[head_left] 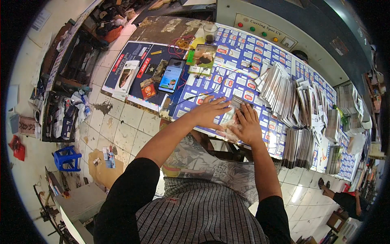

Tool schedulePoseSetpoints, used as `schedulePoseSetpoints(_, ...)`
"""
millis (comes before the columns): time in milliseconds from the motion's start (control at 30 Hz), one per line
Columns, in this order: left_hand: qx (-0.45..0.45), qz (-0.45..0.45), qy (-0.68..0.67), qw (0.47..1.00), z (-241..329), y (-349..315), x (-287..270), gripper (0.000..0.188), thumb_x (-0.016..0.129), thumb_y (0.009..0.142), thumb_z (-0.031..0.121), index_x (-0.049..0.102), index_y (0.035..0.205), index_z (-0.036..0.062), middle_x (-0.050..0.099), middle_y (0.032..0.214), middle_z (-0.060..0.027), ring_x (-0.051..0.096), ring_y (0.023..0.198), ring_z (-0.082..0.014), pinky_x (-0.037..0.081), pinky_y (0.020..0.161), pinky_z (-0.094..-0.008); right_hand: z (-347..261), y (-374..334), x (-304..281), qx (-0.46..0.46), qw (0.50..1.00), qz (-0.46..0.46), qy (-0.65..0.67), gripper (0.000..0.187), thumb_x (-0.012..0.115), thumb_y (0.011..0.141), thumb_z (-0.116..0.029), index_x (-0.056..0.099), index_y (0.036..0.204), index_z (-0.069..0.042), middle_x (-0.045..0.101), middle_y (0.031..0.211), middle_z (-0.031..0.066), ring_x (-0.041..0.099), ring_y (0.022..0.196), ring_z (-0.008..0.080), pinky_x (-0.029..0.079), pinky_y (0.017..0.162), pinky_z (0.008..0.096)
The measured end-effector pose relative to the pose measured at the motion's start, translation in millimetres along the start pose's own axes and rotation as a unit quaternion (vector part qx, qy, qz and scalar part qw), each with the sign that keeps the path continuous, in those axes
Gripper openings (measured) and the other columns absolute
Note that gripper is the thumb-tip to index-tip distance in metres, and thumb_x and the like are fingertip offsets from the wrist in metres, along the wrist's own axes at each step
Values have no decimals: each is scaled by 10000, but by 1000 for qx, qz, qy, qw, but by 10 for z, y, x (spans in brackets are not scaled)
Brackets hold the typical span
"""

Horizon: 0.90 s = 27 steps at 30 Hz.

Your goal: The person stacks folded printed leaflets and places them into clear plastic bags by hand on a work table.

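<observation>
A small printed leaflet (228, 121) in brown and pale pink tones lies on the table sheet between my two hands. My left hand (210, 114) is spread flat at its left side, fingers pointing right. From the other side my right hand (248, 125) presses down on it with fingers stretched out. Part of the leaflet is hidden under the fingers. Neither hand is closed round anything. Beyond the right hand, a fanned heap of folded leaflets (277, 88) leans over. A neat row of folded leaflets (297, 147) stands close to the table's front edge.
Left of my hands lie a lit phone (171, 76), a red-orange packet (148, 88) and a white leaflet stack (126, 77). A glass with dark drink (210, 33) stands farther back. A thin black cable crosses the printed blue sheet. Behind is a machine panel (266, 32).
</observation>
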<state>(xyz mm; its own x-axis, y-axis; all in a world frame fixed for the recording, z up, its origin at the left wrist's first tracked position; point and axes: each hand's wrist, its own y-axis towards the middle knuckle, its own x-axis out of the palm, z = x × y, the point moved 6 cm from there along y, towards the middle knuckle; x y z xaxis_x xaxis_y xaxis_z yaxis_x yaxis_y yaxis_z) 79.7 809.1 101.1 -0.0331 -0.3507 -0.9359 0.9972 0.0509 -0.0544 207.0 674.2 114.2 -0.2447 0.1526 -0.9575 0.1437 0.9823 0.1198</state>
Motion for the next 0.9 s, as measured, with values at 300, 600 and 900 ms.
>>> schedulePoseSetpoints(300,4,-9,10,1000,17,2,-16,949,665,789,667,387,1522,131,246,1641,-61,202,1513,-275,136,1191,-584,-15,9,-18,9,1000,-10,0,763,621,865,-578,500,1437,-86,339,1573,181,265,1480,353,217,1191,531)
schedulePoseSetpoints(600,1,-29,6,1000,35,26,-15,977,688,779,645,347,1536,130,223,1647,-61,193,1512,-310,148,1184,-596,11,-5,-21,6,1000,-4,16,719,605,884,-564,517,1421,-95,349,1566,171,256,1485,339,207,1193,535)
schedulePoseSetpoints(900,-46,-110,81,990,286,182,-218,974,800,737,522,327,1546,254,325,1590,-60,272,1474,-334,200,1102,-740,418,-441,-345,184,956,210,85,709,718,857,-391,477,1411,-20,401,1496,243,376,1366,424,308,1110,551)
